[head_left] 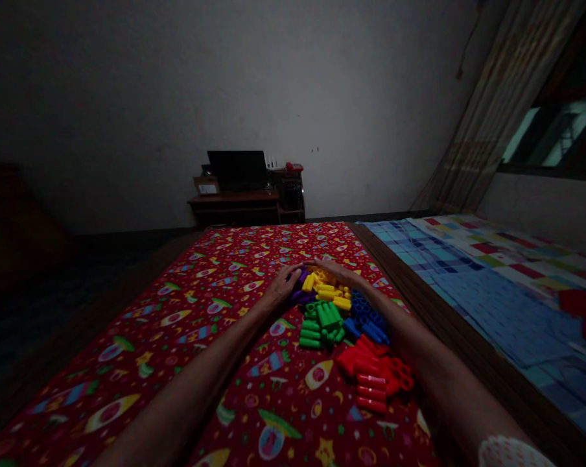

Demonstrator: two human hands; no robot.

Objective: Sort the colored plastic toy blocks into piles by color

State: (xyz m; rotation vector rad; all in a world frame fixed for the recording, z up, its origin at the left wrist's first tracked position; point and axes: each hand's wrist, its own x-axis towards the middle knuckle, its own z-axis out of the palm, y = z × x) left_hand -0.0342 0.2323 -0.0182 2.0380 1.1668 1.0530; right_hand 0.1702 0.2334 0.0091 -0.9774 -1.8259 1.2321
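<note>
A heap of plastic tube-shaped toy pieces lies on a red patterned cloth (186, 324), sorted by colour: yellow pieces (328, 290) at the far end, green pieces (322, 323), blue pieces (368, 319) and red pieces (375, 375) nearest me. Purple pieces (299, 297) lie under my left hand. My left hand (284, 283) rests on the far left side of the heap, fingers curved over the purple pieces. My right hand (336, 271) reaches over the far end of the yellow pieces, fingers stretched toward the left hand. The room is dim.
A second surface with a blue and multicoloured checked cloth (468, 272) lies to the right, past a wooden edge (419, 292). A low desk with a dark screen (237, 170) stands at the far wall. A curtain (492, 117) and window are at the right.
</note>
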